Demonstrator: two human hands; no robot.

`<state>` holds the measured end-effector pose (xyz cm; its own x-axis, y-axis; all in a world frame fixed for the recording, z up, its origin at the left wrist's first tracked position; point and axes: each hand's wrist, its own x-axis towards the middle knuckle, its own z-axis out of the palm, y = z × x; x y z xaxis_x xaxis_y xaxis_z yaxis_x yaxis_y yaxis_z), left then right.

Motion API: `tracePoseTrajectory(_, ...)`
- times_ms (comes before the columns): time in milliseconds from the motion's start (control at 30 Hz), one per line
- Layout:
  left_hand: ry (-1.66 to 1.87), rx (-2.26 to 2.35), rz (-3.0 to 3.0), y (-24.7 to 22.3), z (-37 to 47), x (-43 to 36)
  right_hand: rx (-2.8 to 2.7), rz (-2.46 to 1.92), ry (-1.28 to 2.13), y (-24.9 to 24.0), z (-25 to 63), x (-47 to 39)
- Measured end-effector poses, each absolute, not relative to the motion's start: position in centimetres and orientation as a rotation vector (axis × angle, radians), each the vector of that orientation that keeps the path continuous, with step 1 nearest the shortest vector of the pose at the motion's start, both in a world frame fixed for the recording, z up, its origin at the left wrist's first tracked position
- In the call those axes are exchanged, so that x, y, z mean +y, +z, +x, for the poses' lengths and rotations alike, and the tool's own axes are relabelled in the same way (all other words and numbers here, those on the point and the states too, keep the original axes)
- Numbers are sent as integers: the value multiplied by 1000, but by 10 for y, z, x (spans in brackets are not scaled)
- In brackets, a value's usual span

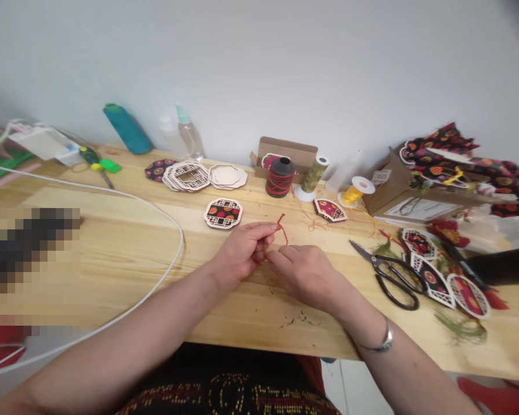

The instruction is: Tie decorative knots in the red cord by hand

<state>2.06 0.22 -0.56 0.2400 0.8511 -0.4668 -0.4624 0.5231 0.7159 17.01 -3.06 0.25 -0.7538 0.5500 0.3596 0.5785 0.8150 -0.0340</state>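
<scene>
A thin red cord runs between my two hands above the front middle of the table. My left hand pinches it between thumb and forefinger, and a short end sticks up past the fingertips. Close beside it, my right hand has its fingers closed on the same cord, knuckles up. The fingertips of my right hand are partly hidden. Just beyond my left hand lies a patterned coaster-like piece with a pale cut-out frame. To the right, black-handled scissors rest on the wood.
Along the wall stand a red cord spool, a green thread spool, a yellow spool and stacked frames. A cardboard box with fabric is at right, near finished ornaments. A white cable crosses the left side.
</scene>
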Motion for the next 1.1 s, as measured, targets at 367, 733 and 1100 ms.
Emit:
tracePoseTrajectory(367,923,1008,570,-3,25,-3,-1407,-1244,1153,-2,179,-2)
tracePoseTrajectory(733,845,1090,821,-5,28,-10,-1279,-1308,1315,3,172,-6)
tracePoseTrajectory(1100,787,1095,825,-5,28,-10,-1442,-1357,1144,13,177,-4)
